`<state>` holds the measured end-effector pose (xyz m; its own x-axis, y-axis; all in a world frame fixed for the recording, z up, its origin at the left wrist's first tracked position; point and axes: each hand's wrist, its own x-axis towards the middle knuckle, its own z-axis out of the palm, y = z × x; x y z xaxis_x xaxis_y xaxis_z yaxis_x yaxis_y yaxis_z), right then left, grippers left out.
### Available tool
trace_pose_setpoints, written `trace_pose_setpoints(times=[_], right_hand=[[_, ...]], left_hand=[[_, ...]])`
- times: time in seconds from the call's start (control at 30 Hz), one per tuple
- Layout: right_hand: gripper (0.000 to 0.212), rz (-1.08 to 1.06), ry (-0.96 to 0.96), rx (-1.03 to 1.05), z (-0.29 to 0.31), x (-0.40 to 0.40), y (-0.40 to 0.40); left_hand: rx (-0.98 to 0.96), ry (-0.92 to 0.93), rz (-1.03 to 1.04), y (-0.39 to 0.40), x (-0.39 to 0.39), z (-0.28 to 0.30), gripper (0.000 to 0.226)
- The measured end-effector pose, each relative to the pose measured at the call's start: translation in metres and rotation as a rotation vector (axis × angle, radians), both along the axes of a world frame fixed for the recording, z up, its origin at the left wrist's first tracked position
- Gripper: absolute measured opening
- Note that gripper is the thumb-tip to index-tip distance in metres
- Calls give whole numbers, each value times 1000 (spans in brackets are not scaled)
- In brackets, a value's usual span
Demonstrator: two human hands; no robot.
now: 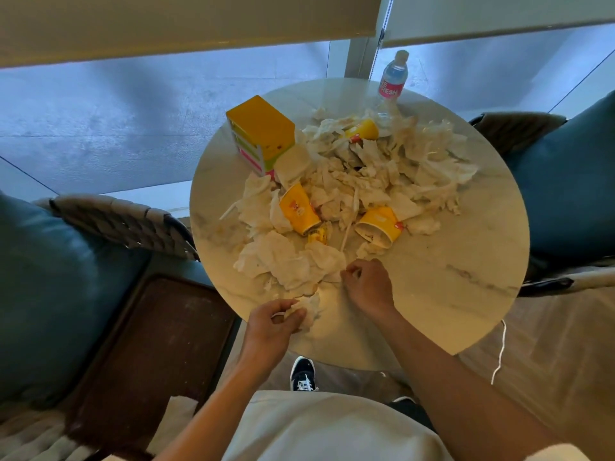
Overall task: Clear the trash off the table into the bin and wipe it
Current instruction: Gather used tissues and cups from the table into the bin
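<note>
Trash (352, 181) litters the bench (449, 294) centre; left grip (266, 327) holds a crumpled napkin (307, 311) at the near edge, right grip (367, 282) pinches another (299, 264), presumably gathering for binning

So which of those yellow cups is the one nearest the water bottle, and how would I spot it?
Start at the round marble table and find the water bottle standing at its far edge. Just in front of it, half sunk in crumpled napkins, lies a yellow cup on its side. The other two yellow cups lie much nearer the person.
</note>
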<state>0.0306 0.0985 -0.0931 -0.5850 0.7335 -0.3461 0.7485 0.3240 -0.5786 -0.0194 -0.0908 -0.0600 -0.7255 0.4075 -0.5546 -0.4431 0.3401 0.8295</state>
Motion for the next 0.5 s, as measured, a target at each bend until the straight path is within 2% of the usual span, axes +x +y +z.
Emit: trace_pose_setpoints(times=[0.1,0.2,0.27,0.37,0.5], right_hand=[[7,-126,207,-44,7,12,5],[8,-259,376,-177,23,35,13],[12,-343,463,-255,34,57,21],[30,-489,581,-391,39,94,37],[25,-656,727,-518,40,146,58]], left_hand=[[-16,-11,-2,2,5,-2,15],[-1,-16,-62,9,10,-2,12],[7,0,-122,17,15,1,9],[-6,21,-195,35,24,7,8],[-9,94,-319,69,47,14,13]])
